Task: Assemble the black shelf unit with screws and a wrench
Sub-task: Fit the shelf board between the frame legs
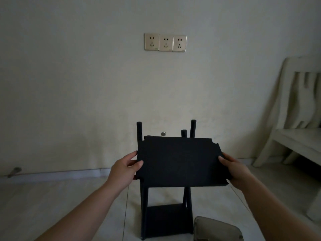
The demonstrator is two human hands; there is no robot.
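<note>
— Where's the shelf board?
— The black shelf board (180,160) is held level over the frame's upright posts (139,130), above the lower shelf (165,219) on the floor (69,202). The left hand (124,168) grips its left edge, thumb on top; the right hand (233,168) grips the right edge the same way
— What's around?
— A wall (86,84) with three sockets (165,42) behind, a pale bench (295,119) at right, a grey rounded object (217,229) just beside the frame's base
</note>
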